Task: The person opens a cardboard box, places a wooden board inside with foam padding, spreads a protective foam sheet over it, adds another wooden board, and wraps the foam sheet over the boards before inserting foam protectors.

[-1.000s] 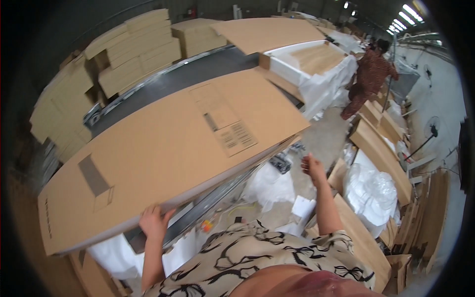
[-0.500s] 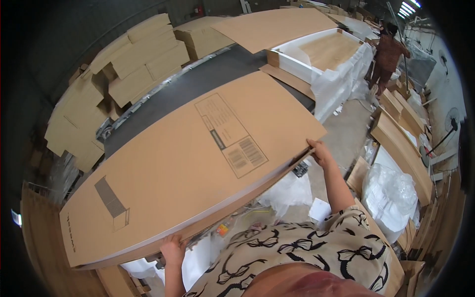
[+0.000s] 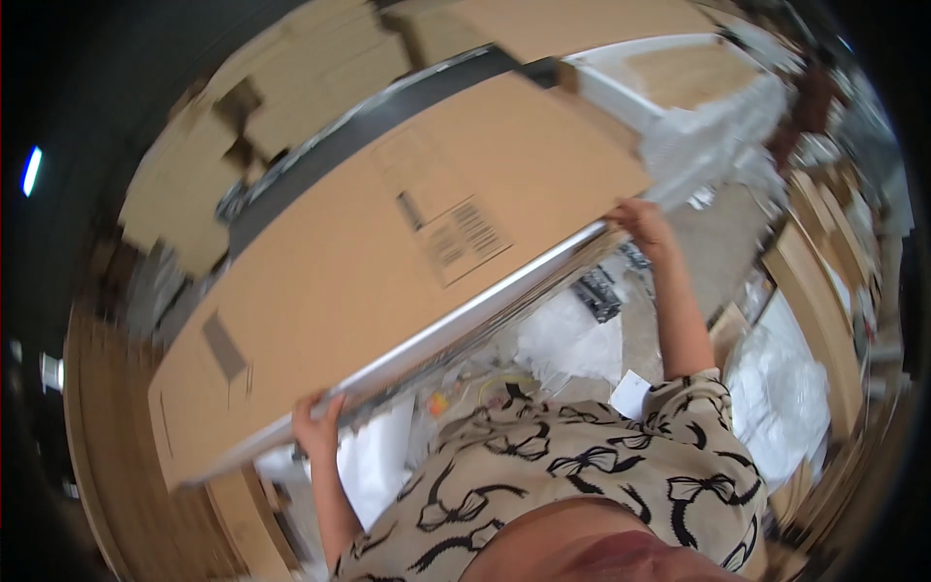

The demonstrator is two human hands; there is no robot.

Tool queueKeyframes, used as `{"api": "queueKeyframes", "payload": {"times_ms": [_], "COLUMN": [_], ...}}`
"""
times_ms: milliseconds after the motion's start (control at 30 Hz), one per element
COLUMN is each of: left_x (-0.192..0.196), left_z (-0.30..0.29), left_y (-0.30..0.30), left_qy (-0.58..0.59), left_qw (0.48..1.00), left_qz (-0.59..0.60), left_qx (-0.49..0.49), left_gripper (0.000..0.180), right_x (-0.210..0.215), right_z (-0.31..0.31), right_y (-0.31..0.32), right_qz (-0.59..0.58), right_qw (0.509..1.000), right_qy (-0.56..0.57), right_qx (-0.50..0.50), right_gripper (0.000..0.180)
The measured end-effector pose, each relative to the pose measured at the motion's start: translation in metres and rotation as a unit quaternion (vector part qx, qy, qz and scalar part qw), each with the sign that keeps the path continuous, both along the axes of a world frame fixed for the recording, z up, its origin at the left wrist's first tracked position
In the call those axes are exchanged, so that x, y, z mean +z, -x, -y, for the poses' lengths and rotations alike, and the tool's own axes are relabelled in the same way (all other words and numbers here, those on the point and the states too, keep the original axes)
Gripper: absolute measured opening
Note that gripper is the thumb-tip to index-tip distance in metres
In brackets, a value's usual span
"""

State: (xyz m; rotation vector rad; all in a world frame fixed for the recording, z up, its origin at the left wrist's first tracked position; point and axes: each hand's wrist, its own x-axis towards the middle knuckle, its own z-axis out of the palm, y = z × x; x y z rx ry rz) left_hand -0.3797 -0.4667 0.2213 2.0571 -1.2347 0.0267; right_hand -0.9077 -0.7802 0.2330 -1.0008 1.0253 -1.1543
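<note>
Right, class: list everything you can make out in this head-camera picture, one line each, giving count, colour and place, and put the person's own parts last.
Large flat carton: one, brown, printed label on top, across the middle, its near long edge held.
Conveyor belt: one, dark, behind the carton.
Stacked cartons: several, brown, upper left, blurred.
Open white box: one, white with a brown panel inside, upper right.
Plastic wrapping: several heaps, white, on the floor at right.
Flat cardboard sheets: several, brown, right edge.
Blouse: one, cream with black bows, bottom.
Left hand: one, fingers gripping the carton's near-left edge.
Right hand: one, gripping the carton's right corner.
</note>
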Motion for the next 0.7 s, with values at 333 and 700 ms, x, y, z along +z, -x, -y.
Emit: {"api": "queueKeyframes", "payload": {"times_ms": [333,700], "left_x": [0.041,0.077], "left_z": [0.042,0.053], "left_y": [-0.007,-0.033], "left_qy": [-0.028,0.084], "left_qw": [0.972,0.911], "left_qz": [0.213,0.338], "left_qx": [-0.096,-0.222], "left_gripper": [0.046,0.025], "right_x": [-0.017,-0.055], "right_z": [0.007,-0.018], "right_y": [0.003,-0.038], "right_qz": [0.008,-0.226], "right_qw": [0.997,0.927], "right_qy": [-0.016,0.153], "right_qx": [-0.073,-0.259], "right_gripper": [0.023,0.036]}}
